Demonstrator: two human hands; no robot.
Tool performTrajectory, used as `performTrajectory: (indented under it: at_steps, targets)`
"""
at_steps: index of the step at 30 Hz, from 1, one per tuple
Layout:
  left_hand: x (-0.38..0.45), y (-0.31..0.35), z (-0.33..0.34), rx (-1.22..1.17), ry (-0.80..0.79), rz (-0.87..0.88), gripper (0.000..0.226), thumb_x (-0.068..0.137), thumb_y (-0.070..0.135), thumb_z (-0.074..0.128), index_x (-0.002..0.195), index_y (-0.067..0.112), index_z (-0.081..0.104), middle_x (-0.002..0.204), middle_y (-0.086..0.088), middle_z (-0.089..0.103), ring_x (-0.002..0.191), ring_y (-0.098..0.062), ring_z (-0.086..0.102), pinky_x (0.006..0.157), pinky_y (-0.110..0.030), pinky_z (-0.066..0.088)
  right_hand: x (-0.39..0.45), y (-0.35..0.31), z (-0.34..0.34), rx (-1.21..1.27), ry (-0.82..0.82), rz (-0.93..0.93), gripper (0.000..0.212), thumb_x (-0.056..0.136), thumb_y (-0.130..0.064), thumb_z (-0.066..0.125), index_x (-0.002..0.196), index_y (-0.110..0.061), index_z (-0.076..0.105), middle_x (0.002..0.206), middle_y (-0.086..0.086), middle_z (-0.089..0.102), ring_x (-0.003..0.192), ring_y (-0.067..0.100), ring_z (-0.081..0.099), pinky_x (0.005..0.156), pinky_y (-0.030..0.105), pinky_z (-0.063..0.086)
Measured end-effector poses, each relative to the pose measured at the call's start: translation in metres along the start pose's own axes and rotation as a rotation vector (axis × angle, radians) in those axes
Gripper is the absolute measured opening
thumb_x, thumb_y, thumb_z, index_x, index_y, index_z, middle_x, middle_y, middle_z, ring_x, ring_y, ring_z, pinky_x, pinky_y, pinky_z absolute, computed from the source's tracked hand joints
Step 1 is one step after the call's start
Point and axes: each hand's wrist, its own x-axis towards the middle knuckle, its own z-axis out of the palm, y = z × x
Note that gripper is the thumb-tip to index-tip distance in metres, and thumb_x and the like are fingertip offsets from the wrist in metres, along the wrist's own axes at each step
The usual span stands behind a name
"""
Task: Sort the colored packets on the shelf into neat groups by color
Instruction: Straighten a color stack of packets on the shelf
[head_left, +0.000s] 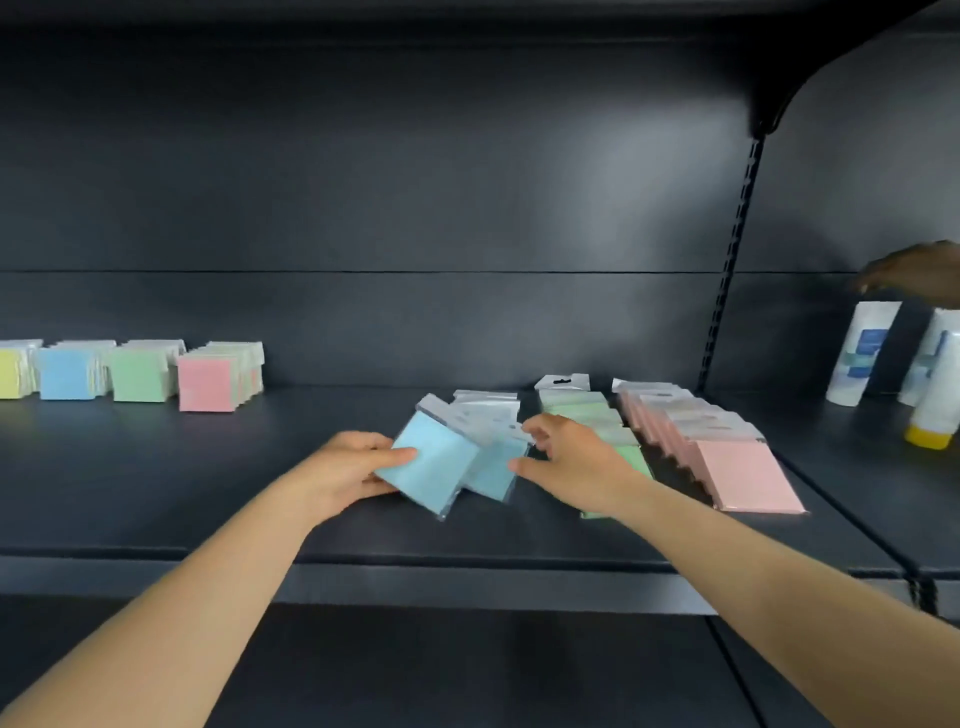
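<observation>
My left hand (349, 467) grips a light blue packet (434, 462) by its left edge, thumb on top, tilted over the dark shelf (208, 483). More blue packets (493, 467) lie fanned just right of it, and my right hand (571, 462) touches them with relaxed, loosely curled fingers. A row of green packets (582, 408) runs behind my right hand, partly hidden by it. Farther right lies an overlapping row of pink packets (743, 473). At the back left stand upright stacks: yellow (11, 374), blue (66, 373), green (138, 374), pink (205, 384).
White bottles (860, 353) and a yellow-capped bottle (932, 415) stand on the neighbouring shelf section at right, with another person's hand (914, 273) above them. A slotted upright post (727, 270) divides the sections. The shelf's front lip (467, 587) runs below my forearms.
</observation>
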Motion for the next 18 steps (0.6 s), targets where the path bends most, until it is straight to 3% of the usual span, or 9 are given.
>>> performTrajectory:
  at_steps: [4,7,13,16,18]
  targets:
    - [0.012,-0.012,-0.023,-0.288,0.17,0.08,0.001,0.088,-0.002,0.057,0.088,-0.001,0.056,0.097,-0.017,0.065,0.087,-0.023,0.064,0.078,-0.033,0.051,0.002,-0.003,0.029,0.12,0.105,0.161,0.042,0.082,-0.034,0.068,0.112,-0.011,0.049,0.113,0.004,0.052,0.093,0.015,0.048,0.071,0.02,0.036]
    - [0.021,-0.017,-0.025,-0.359,0.23,0.123,0.011,0.09,-0.005,0.052,0.097,0.001,0.057,0.1,-0.014,0.063,0.088,-0.022,0.063,0.088,-0.04,0.047,0.012,-0.006,0.051,0.253,0.148,0.204,0.058,0.077,-0.032,0.073,0.124,-0.011,0.046,0.12,0.004,0.053,0.103,0.017,0.053,0.083,0.022,0.041]
    - [0.027,-0.021,-0.024,-0.297,0.152,0.173,0.027,0.094,-0.004,0.045,0.116,0.003,0.057,0.11,-0.01,0.065,0.1,-0.022,0.062,0.086,-0.033,0.047,0.032,-0.011,0.064,0.433,0.274,0.286,0.085,0.074,-0.024,0.078,0.142,-0.009,0.03,0.134,0.004,0.051,0.124,0.02,0.049,0.093,0.023,0.04]
    - [0.031,-0.021,-0.022,-0.253,0.151,0.18,0.028,0.095,-0.002,0.045,0.12,0.002,0.055,0.115,-0.011,0.063,0.105,-0.024,0.06,0.089,-0.034,0.046,0.034,-0.008,0.065,0.504,0.304,0.308,0.095,0.073,-0.018,0.08,0.147,-0.009,0.022,0.135,0.005,0.052,0.124,0.02,0.049,0.101,0.027,0.041]
    - [0.033,-0.021,-0.019,-0.221,0.14,0.185,0.028,0.095,-0.001,0.045,0.121,0.003,0.054,0.116,-0.01,0.063,0.106,-0.024,0.06,0.088,-0.033,0.047,0.034,-0.007,0.064,0.571,0.33,0.295,0.09,0.073,-0.012,0.079,0.146,-0.01,0.025,0.131,0.004,0.054,0.117,0.019,0.053,0.097,0.026,0.043]
